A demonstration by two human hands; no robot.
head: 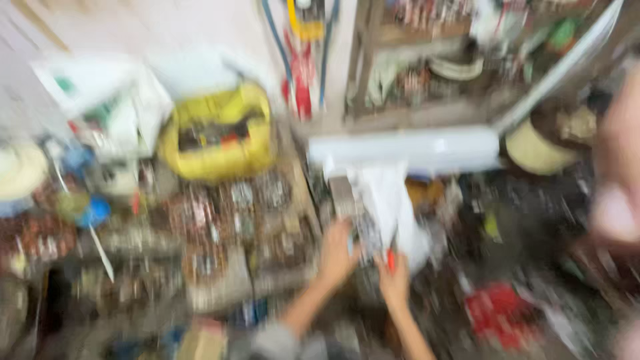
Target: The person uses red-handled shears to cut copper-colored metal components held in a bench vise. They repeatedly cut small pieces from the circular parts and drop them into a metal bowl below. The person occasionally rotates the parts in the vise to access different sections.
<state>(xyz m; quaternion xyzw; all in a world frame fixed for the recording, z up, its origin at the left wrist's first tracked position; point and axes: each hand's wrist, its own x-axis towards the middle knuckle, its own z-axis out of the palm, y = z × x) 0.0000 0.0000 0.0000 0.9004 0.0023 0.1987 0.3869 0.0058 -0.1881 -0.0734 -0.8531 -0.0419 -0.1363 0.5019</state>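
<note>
Red-handled tool [391, 260], small, pinched in right hand [395, 283]; looks like a screwdriver or cutter, too blurred to confirm. Fingers curled shut round the handle, tip pointing up and away toward the grey part. Left hand [337, 257] closed over a small grey metal part [357, 240], fingers wrapped on its left side; how firm the grip is, can't tell. Both hands close together, nearly touching, part sitting between them just above the worktop [507, 227].

Surroundings, relative to hands:
- White plastic sheet or bag [390, 193] directly beyond the hands, draped down from a white roll [407, 150] further out.
- Trays of small mixed components [220, 227] left of left hand.
- Yellow container [217, 137] further left and beyond.
- Red flat object [497, 313] right of right hand, nearer the body.
- Another blurred hand [617, 173] at far right edge, ownership unclear; not in contact with anything visible.

Technique notes, judged from this frame only:
- Keep part braced low against worktop, not floating, so tool force has a backstop.
- Keep left fingertips off the tool's line of travel; slip risk looks real given the tight spacing.
- Clear plastic sheet from the working zone; likely to snag or hide the tip.
- Short, controlled tool pressure.
</note>
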